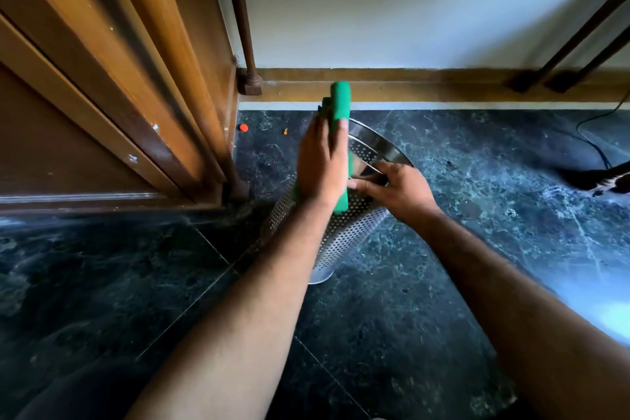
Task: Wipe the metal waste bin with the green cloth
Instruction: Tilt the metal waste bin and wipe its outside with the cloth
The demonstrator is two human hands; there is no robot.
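A perforated metal waste bin (344,235) stands tilted on the dark marble floor, its open rim facing away from me toward the wall. My left hand (322,164) holds a folded green cloth (340,102) pressed against the bin's left side and rim; the cloth sticks out above the fingers and below the wrist. My right hand (397,189) grips the near edge of the bin's rim, fingers curled over it. The bin's left side is partly hidden behind my left forearm.
A wooden door frame (112,95) stands close on the left. A skirting board (409,85) runs along the white wall behind the bin. A small red cap (243,127) lies by the frame. A black cable (593,133) trails at right, near dark furniture legs (559,44).
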